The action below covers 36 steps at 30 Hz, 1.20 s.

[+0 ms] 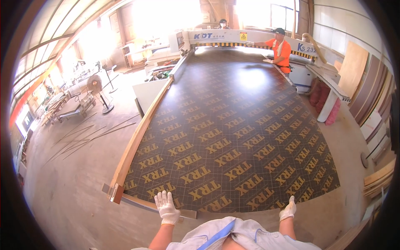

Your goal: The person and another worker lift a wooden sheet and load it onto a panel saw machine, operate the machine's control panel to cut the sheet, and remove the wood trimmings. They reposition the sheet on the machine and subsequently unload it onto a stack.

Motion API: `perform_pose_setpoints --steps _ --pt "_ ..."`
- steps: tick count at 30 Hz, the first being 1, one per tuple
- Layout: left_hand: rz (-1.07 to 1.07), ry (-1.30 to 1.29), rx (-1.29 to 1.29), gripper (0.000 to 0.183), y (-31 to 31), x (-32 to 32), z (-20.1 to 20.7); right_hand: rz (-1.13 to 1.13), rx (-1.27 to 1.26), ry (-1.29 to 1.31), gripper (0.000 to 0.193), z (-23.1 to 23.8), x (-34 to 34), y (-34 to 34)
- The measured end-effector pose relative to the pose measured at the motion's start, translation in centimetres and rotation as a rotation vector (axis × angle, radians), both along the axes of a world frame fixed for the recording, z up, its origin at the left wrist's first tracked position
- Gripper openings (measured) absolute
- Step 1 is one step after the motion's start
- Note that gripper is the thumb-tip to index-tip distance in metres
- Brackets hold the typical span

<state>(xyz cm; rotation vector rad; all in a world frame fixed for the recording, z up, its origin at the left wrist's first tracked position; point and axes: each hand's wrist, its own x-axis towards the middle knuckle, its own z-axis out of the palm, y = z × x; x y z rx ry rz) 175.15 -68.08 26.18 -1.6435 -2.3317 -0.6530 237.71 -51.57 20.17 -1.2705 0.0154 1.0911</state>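
Observation:
A large dark sheet (233, 137) with yellow printed lettering stretches away from me on the machine's bed. My left hand (167, 209), in a white glove, rests at its near left edge, palm down with fingers spread. At the near right edge is my right hand (288, 209), gloved too, its fingers stretched along the sheet's rim. Neither hand is closed round anything. A long wooden rail (146, 125) runs down the sheet's left side, ending in a brown block (116, 195) near my left hand.
Across the far end spans a white machine beam (225, 36) with striped edging. A co-worker in an orange shirt (282, 52) stands at the far right, hands at the beam and sheet. Left are a fan (95, 84) and thin strips (93, 135) on the floor; boards (354, 68) lean right.

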Motion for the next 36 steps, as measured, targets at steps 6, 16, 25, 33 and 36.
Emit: perform_pose_setpoints --steps 6,16,25,33,36 --pt "0.0 0.014 0.007 0.09 0.1 -0.1 -0.1 0.031 0.114 0.013 0.076 1.6 -0.5 -0.5" --pt "0.008 0.029 -0.01 0.093 0.1 -0.2 -0.3 0.03 0.132 -0.015 0.076 2.7 -0.8 -1.0" --pt "0.006 0.019 -0.014 0.094 -0.3 0.1 0.8 0.017 0.079 -0.015 0.08 2.8 -0.4 -0.9" --pt "-0.004 0.015 -0.009 0.093 -0.3 -0.2 0.8 0.02 0.095 -0.025 0.081 2.7 -0.2 -1.0" --pt "-0.004 0.023 -0.007 0.093 -0.4 -0.3 0.7 0.021 0.082 -0.036 0.081 3.0 -0.3 -1.1"
